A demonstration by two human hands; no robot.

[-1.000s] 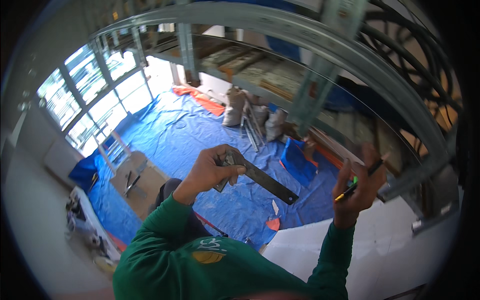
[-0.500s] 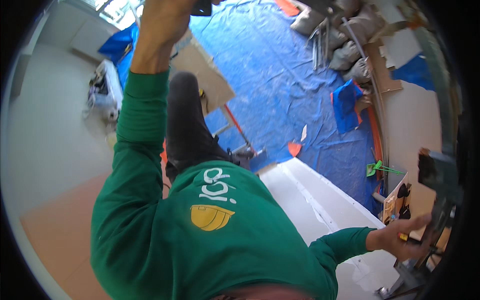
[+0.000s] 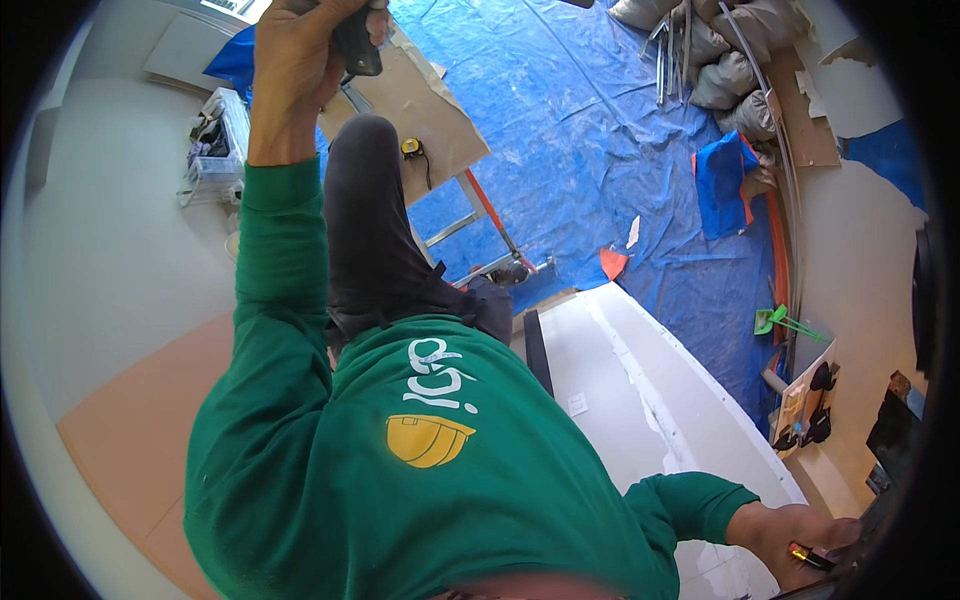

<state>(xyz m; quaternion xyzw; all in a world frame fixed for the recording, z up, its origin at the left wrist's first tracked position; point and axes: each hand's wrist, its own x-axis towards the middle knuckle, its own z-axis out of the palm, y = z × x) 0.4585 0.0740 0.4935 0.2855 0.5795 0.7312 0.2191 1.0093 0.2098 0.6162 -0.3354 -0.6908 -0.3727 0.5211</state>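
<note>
My left hand [image 3: 305, 50] is raised at the upper left, its fingers closed around a black tool handle [image 3: 358, 42]. The rest of that tool lies beyond the top edge, so its kind does not show. At the lower right my right hand [image 3: 785, 535] has its fingers drawn in. A small pen-like thing [image 3: 810, 556], yellow and red with a black end, sticks out between them. Dark shapes at the rim lie against these fingertips, too dim to make out. Below my left hand, a yellow tape measure [image 3: 412, 148] rests on a tan board [image 3: 440, 120].
A red-and-silver stepladder [image 3: 480, 205] stands under the board. Blue sheeting [image 3: 560, 130] covers the floor. White panels [image 3: 640, 380] stretch along my right side. Filled sacks [image 3: 725, 80] and metal strips lie at the far right. A green dustpan [image 3: 768, 320] leans by the wall.
My right hand has moved lower, its fingers going from spread to drawn in. The black handle in my left hand shows more fully. The whole view has shifted slightly.
</note>
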